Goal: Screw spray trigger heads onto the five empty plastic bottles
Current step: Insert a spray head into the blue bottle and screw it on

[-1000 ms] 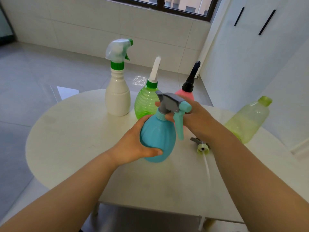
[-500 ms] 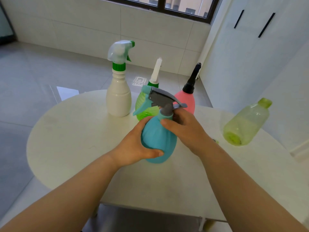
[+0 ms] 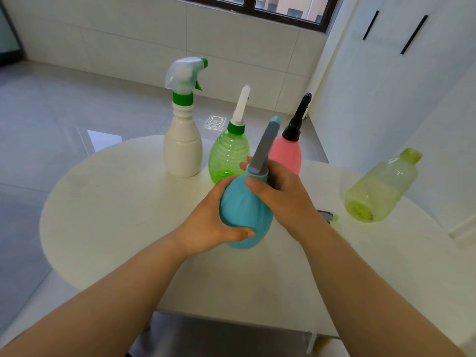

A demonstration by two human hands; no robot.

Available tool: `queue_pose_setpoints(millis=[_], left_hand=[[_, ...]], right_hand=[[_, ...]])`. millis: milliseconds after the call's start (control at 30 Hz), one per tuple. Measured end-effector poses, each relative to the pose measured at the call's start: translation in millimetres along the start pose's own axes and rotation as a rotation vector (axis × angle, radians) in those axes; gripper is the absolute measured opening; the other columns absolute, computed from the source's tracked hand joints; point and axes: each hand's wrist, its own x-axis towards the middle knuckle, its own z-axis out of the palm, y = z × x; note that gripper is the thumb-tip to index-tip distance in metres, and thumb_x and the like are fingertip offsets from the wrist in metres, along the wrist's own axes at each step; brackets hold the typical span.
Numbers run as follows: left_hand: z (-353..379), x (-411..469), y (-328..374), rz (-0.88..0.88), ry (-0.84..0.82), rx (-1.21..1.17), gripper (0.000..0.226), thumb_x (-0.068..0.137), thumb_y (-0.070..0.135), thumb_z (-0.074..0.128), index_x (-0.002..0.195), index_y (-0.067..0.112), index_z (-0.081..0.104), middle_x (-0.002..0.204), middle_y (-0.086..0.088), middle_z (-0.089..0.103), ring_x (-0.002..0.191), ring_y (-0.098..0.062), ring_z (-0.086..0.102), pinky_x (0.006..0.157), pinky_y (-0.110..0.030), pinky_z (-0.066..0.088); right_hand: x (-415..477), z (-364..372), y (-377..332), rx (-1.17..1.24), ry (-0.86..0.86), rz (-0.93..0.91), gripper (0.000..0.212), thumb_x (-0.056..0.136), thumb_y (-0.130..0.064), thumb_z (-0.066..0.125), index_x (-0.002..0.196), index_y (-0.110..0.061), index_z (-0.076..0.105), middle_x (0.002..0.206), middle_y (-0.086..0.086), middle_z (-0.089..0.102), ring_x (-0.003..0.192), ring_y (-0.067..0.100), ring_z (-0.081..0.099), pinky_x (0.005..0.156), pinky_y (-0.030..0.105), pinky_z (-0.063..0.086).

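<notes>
My left hand (image 3: pixel 213 222) grips the round body of a blue bottle (image 3: pixel 240 212) near the table's middle. My right hand (image 3: pixel 280 191) is curled round the collar of its grey and blue trigger head (image 3: pixel 265 145), whose nozzle points away from me. Behind stand a white bottle (image 3: pixel 183 148) with a clear and green trigger head, a green ribbed bottle (image 3: pixel 229 155) with a white head, and a pink bottle (image 3: pixel 288 153) with a black head. A yellow-green bottle (image 3: pixel 381 189) with no trigger head lies tilted at the right. A loose grey trigger head (image 3: pixel 325 215) lies partly hidden behind my right wrist.
All of this sits on a round white table (image 3: pixel 116 202). A grey tiled floor lies beyond its left edge. White cabinet doors with black handles (image 3: pixel 412 34) stand at the right, and a window runs along the back wall.
The trigger head has turned on the blue bottle: its nozzle pointed right, then left, and now points away from me. My right hand has shifted its hold on the collar.
</notes>
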Motion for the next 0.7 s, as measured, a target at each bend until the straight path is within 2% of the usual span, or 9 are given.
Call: queue_pose_setpoints(millis=[67,133,200,300,400,500,567,633,700], left_hand=[[2,0,0,0.008,0.024,0.016,0.076,0.051,0.024,0.076,0.108,0.051,0.032,0.112,0.022,0.049,0.098,0.014,0.052,0.073,-0.006,0.048],[5,0,-1,0.011,0.041,0.055,0.08,0.05,0.027,0.076,0.108,0.055,0.029,0.115,0.022,0.047,0.103,0.009,0.051,0.078,-0.008,0.048],[8,-1,-1,0.012,0.062,0.093,0.085,0.049,0.031,0.076,0.11,0.056,0.023,0.12,0.02,0.044,0.109,0.006,0.048,0.083,-0.009,0.045],[8,-3,0,0.018,0.075,0.112,0.087,0.047,0.037,0.077,0.114,0.052,0.022,0.126,0.012,0.042,0.114,-0.004,0.047,0.09,-0.019,0.044],[5,-5,3,-0.003,0.046,0.1,0.095,0.043,0.047,0.073,0.124,0.04,0.025,0.129,0.008,0.042,0.116,-0.005,0.046,0.094,-0.021,0.043],[-4,-4,12,-0.085,0.016,-0.094,0.108,0.031,0.06,0.073,0.126,0.032,0.029,0.121,0.011,0.046,0.105,0.001,0.052,0.081,-0.01,0.048],[-12,-5,15,-0.127,-0.095,-0.243,0.117,0.025,0.073,0.073,0.126,0.025,0.036,0.123,0.005,0.052,0.106,-0.004,0.056,0.082,-0.014,0.051],[-12,-10,16,-0.184,-0.223,-0.408,0.115,0.029,0.07,0.076,0.127,0.023,0.04,0.124,0.001,0.055,0.107,-0.012,0.059,0.081,-0.023,0.054],[-6,-14,18,-0.224,-0.243,-0.535,0.118,0.026,0.061,0.082,0.128,0.02,0.04,0.122,-0.003,0.057,0.103,-0.017,0.06,0.075,-0.028,0.057]], right_hand=[[1,6,1,-0.039,0.155,-0.006,0.025,0.077,-0.018,0.065,0.1,-0.017,0.056,0.097,-0.001,0.063,0.09,0.011,0.06,0.079,0.023,0.051],[3,15,1,-0.053,0.298,-0.025,0.03,0.074,-0.018,0.069,0.099,-0.011,0.055,0.09,-0.002,0.061,0.08,0.006,0.058,0.069,0.009,0.045],[6,21,1,-0.056,0.344,-0.022,0.031,0.074,-0.021,0.068,0.101,-0.01,0.056,0.086,-0.006,0.059,0.076,0.001,0.055,0.063,0.003,0.041],[9,22,0,-0.043,0.306,0.023,0.026,0.077,-0.021,0.065,0.1,-0.009,0.061,0.076,-0.01,0.058,0.064,-0.002,0.055,0.056,0.003,0.04],[7,13,-3,0.012,0.309,0.023,0.006,0.077,-0.013,0.062,0.078,-0.012,0.067,0.064,-0.01,0.066,0.058,0.001,0.058,0.054,0.008,0.044],[4,-8,-8,0.255,0.245,0.0,0.032,0.078,-0.006,0.055,0.055,-0.026,0.066,0.059,-0.014,0.069,0.062,0.001,0.064,0.062,0.016,0.053],[3,-21,-14,0.393,0.172,-0.003,0.024,0.075,-0.01,0.054,0.058,-0.024,0.062,0.064,-0.01,0.072,0.067,0.006,0.066,0.062,0.022,0.054],[1,-25,-19,0.491,0.127,0.001,0.009,0.071,-0.013,0.054,0.066,-0.02,0.054,0.068,-0.007,0.073,0.068,0.008,0.067,0.062,0.023,0.055],[0,-22,-21,0.506,0.134,-0.003,0.008,0.069,-0.015,0.055,0.066,-0.02,0.05,0.07,-0.006,0.074,0.071,0.009,0.068,0.062,0.025,0.056]])
